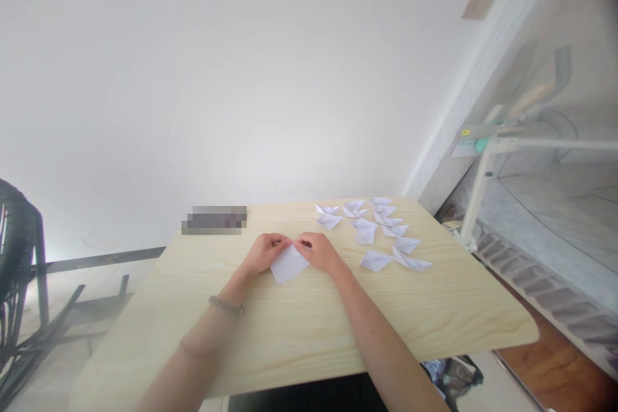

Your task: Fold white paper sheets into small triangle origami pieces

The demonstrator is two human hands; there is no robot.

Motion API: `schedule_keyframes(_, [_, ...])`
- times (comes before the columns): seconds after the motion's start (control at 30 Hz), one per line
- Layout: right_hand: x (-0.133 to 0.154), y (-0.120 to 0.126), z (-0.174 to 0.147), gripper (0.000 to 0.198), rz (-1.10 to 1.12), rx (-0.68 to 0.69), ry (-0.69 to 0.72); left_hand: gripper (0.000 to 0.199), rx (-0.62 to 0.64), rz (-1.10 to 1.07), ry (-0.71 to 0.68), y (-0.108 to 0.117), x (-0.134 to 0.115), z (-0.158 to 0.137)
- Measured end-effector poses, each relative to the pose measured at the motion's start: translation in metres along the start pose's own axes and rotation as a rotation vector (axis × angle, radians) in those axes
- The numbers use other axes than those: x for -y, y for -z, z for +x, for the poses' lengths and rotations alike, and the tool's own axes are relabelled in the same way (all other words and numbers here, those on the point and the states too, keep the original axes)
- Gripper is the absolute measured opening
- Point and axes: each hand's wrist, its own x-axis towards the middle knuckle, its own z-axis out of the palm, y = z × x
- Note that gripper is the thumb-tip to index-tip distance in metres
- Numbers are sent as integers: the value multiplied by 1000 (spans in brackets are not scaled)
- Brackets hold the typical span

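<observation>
A small sheet of white paper (288,266) lies between my two hands on the wooden table, one corner pointing toward me. My left hand (266,251) pinches its far left part, thumb and fingers together. At the far right part, my right hand (316,251) pinches the same paper, its fingertips almost touching those of the left. The fingers cover the paper's far edge, so any fold there is hidden. Right of my hands sit several folded white paper boats (376,261), loosely grouped toward the table's back right.
The pale wooden table (290,347) stands against a white wall (270,77). A blurred-out dark item (215,220) lies at its back left. A black woven chair (19,257) is at the left, and a white metal frame (477,193) at the right. A bag (456,376) shows below the front right edge.
</observation>
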Motion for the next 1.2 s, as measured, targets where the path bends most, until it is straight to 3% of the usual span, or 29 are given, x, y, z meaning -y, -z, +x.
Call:
schedule_keyframes(0.43, [-2, 18, -3, 28, 51, 105, -12, 39, -55, -44, 110, 4, 8, 6])
schedule_keyframes(0.8, [4, 4, 0, 25, -42, 54, 4, 34, 20, -18, -11, 0, -1, 1])
schedule_keyframes(1.2, [1, 24, -4, 20, 143, 198, -85, 38, -13, -190, 188, 13, 6, 3])
